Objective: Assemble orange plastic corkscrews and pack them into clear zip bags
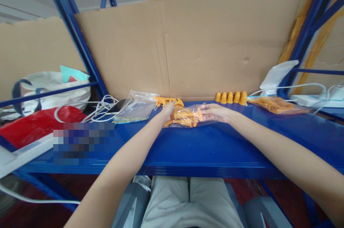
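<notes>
Pinching a clear plastic bag (185,117) of orange pieces (198,115) with right hand (219,113), touching it with left hand (168,111) (cannot tell whether pinching), ideally keeping it taut.

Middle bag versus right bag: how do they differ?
The middle bag has the left hand and right hand on it; the right bag lies untouched. The middle bag is left of the orange cups; the right bag is right of them. Both are clear, with orange pieces inside.
</notes>
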Tool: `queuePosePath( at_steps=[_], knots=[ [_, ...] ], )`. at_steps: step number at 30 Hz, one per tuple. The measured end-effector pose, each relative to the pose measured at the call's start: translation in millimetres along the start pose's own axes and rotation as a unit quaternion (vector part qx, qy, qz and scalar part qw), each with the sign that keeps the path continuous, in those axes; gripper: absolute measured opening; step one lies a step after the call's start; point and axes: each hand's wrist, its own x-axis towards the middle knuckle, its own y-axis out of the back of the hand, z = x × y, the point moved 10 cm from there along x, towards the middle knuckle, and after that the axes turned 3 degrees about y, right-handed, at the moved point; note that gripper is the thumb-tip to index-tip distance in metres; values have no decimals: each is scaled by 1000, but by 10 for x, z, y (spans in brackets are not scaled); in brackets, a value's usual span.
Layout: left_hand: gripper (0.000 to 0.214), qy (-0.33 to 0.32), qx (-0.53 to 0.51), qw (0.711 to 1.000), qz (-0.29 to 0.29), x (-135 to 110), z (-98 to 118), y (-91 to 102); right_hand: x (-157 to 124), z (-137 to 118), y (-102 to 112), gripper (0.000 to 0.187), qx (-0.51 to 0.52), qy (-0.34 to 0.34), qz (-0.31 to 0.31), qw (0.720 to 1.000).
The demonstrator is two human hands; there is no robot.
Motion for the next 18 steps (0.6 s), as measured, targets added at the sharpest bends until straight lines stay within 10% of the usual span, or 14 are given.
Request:
queuePosePath(
  at_steps=[4, 12, 18],
  knots=[
    [21, 148, -42, 988, -9, -201, -112, -87, -3, -54, -26, 21, -8, 28, 8, 1000],
    [5, -238, 187, 944, -129, -627, 837, -480, 27, -24, -7, 19, -27, 28, 11, 999],
    [13, -325, 250, 901, -144, -796, 969, -576, -36, -82, -68, 13, -12, 29, -20, 999]
  ],
)
